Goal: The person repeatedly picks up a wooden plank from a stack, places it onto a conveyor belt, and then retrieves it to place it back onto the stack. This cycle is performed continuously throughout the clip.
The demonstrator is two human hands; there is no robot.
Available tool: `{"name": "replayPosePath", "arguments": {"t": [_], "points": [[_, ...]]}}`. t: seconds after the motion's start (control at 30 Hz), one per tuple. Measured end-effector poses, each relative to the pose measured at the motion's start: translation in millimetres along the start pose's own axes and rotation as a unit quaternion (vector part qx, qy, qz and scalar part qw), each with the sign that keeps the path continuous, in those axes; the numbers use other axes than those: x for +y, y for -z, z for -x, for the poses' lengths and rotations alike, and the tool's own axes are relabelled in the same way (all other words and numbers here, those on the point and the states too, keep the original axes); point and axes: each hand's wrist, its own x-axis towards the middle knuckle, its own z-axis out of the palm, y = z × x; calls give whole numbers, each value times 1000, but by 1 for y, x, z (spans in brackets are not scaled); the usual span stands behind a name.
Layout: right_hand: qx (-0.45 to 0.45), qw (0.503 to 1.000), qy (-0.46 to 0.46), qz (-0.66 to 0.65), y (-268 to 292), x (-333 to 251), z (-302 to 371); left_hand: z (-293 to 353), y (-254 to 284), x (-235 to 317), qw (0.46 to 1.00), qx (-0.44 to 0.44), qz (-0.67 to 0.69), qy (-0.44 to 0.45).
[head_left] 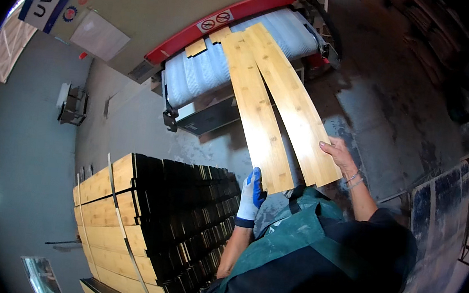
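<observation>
At far left I have a grey wall (27,126) on my feed, then a stack of planks (174,220) bound with straps (118,214), pale faces to the left and dark ends to the right. Past it, two short board ends (196,48) lie by a red bar (177,42), on the ridged, pale belt (195,80) of a machine (152,8). Next I see the left hand (250,196), gloved in white and blue, grasping the left plank (256,112) near its lower end, by the outer edge. Beside it is the right plank (291,98), its far end over the belt like its neighbour's (the pair fans apart toward the green apron (294,226)). Rightmost, the bare right hand (341,155) grips that plank's outer edge, thumb on top, a bracelet (354,178) at the wrist
</observation>
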Motion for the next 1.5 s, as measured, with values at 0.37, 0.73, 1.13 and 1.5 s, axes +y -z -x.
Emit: {"name": "replayPosePath", "arguments": {"t": [0.37, 0.73, 1.13, 1.5], "points": [[21, 998, -22, -51, 9, 17, -32, -3, -26, 9, 999, 13, 48, 13], [1, 995, -31, -90, 6, 7, -93, -53, -8, -40, 998, 17, 33, 51], [-65, 983, -63, -162, 13, 13, -153, -109, -27, -115, 999, 32, 33, -29], [-130, 928, -25, -348, 15, 27, -172, -148, -1, -86, 977, 172, 75, -100]]}}
